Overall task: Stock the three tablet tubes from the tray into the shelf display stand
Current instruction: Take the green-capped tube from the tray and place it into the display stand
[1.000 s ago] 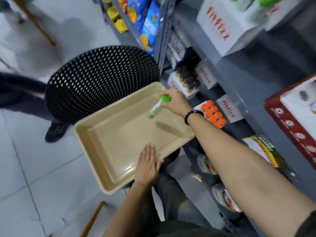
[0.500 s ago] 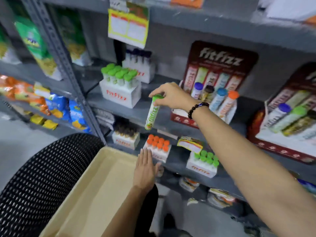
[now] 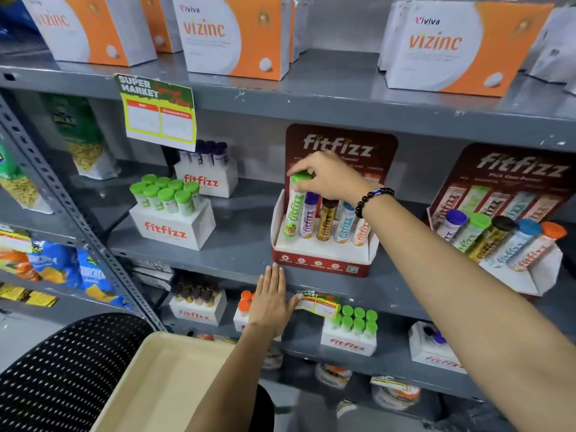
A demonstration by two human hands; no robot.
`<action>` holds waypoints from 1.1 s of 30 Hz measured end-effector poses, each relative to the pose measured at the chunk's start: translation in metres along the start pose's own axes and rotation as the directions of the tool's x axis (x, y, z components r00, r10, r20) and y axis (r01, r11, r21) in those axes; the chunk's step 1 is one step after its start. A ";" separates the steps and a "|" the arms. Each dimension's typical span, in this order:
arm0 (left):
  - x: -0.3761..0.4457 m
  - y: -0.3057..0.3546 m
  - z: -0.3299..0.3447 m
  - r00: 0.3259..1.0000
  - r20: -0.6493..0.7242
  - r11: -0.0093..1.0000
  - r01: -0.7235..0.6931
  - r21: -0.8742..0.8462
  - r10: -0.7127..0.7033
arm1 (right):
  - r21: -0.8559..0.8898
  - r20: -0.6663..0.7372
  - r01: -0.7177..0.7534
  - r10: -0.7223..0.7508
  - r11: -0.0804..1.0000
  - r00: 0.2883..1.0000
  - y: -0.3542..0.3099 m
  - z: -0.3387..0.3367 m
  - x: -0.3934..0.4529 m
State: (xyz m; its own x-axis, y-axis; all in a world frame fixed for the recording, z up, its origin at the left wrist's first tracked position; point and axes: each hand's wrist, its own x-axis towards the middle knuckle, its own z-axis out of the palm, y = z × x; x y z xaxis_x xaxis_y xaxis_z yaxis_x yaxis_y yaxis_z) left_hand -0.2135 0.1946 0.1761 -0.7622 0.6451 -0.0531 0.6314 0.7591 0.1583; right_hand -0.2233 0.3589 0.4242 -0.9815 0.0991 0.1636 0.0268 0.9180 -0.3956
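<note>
Up at the middle shelf (image 3: 243, 244), the right hand (image 3: 330, 179) pinches the green cap of a green-capped tablet tube (image 3: 294, 210) from above, fingers curled round the cap. That tube stands almost upright at the far left slot of the red fitfizz display stand (image 3: 324, 260), its base down inside the white insert, just beside a purple-capped tube (image 3: 308, 218). Further right in the same row stand a gold tube with a dark cap (image 3: 325, 221), a blue tube (image 3: 344, 224) and an orange-lettered tube (image 3: 361, 232), the last two partly hidden by the wrist, which wears a dark bead bracelet (image 3: 372, 198).

The left hand (image 3: 272, 302) is flat and released, fingers straight and together, pointing up with the fingertips at the shelf's front edge just below the stand's left corner; whether it touches the edge cannot be told.

Low in the view, the beige tray (image 3: 156, 385) shows a bare floor where it is visible, resting on a black perforated seat (image 3: 62, 369).
</note>
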 end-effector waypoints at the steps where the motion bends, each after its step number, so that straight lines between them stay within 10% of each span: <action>1: 0.001 0.000 0.002 1.000 0.005 1.000 0.002 0.009 -0.002 | -0.002 0.004 -0.007 0.007 1.000 1.000 0.002 0.000 0.001; 33: -0.002 -0.001 -0.005 0.998 0.068 0.999 -0.007 -0.038 0.010 | 0.045 0.039 -0.109 0.107 0.993 0.993 0.013 0.047 0.019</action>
State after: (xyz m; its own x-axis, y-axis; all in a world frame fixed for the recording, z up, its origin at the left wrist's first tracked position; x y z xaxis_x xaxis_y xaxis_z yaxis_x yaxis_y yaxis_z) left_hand -0.2132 0.1926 0.1808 -0.7447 0.6568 -0.1183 0.6308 0.7507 0.1964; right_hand -0.2501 0.3547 0.3798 -0.9797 0.1820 0.0844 0.1253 0.8836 -0.4513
